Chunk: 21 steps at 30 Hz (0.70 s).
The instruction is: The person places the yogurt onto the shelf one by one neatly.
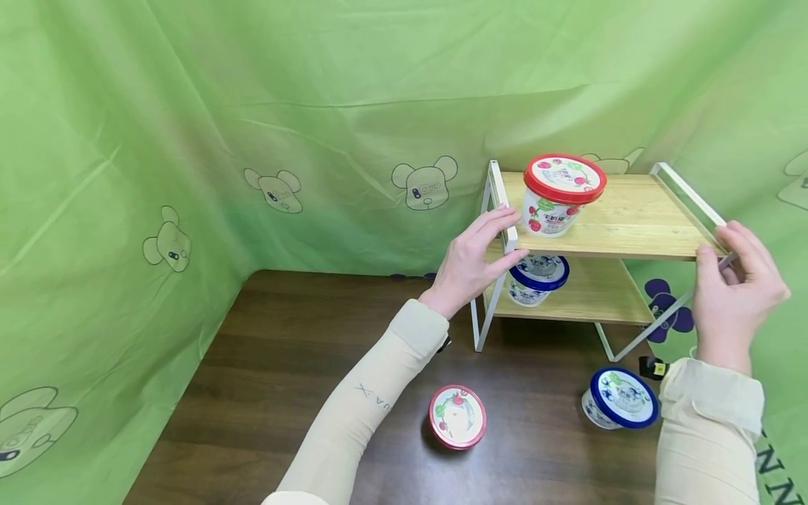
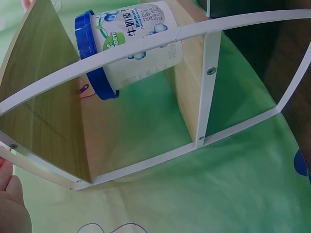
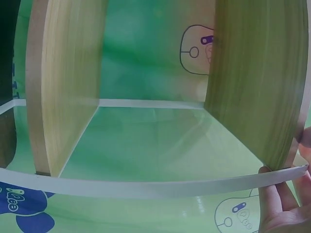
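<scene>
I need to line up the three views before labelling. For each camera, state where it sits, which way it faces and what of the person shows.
Head: worn high, facing forward and down at the shelf rack; both hands, left hand and right hand, and sleeves show.
Left wrist: beside the rack's left end, looking through its frame at the blue-lid tub; a bit of palm shows.
Right wrist: at the right end, looking between the boards; fingertips show.
Shared: all views show the rack.

A green cloth backdrop (image 1: 265,91) fills the upper and left parts of the head view, hanging in soft folds and printed with outlined cartoon bear heads (image 1: 424,184). It meets in a corner behind the dark wood-grain counter (image 1: 303,365) at the centre and bottom of the frame. The light is even and bright, with faint shadows.
</scene>
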Each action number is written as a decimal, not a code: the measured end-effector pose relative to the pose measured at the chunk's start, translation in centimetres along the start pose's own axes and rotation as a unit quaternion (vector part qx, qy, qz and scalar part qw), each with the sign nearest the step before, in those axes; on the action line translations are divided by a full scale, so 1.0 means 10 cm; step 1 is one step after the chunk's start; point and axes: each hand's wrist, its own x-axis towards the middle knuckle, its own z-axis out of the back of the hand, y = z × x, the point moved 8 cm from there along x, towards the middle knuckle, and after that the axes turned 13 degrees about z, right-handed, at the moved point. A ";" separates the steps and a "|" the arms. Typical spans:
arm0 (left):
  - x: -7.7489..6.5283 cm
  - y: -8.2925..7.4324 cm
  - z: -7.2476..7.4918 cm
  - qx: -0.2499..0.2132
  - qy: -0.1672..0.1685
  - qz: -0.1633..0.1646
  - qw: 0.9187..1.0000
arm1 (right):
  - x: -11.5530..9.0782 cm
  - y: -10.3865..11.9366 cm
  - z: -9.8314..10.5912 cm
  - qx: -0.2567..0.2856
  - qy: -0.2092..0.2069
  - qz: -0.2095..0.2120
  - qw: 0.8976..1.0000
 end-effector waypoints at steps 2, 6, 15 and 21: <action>0.00 0.00 0.00 -0.002 -0.001 -0.001 1.000 | 0.00 0.00 0.00 -0.008 0.000 0.003 1.000; 0.01 0.00 0.01 -0.007 -0.002 -0.005 1.000 | 0.00 0.01 0.00 -0.021 -0.003 0.017 1.000; 0.03 0.02 0.01 -0.033 -0.005 -0.002 0.999 | -0.01 0.05 -0.01 -0.031 -0.001 0.015 0.999; 0.02 0.04 -0.01 -0.026 -0.006 0.000 1.000 | -0.06 0.10 -0.03 -0.045 0.003 0.013 0.999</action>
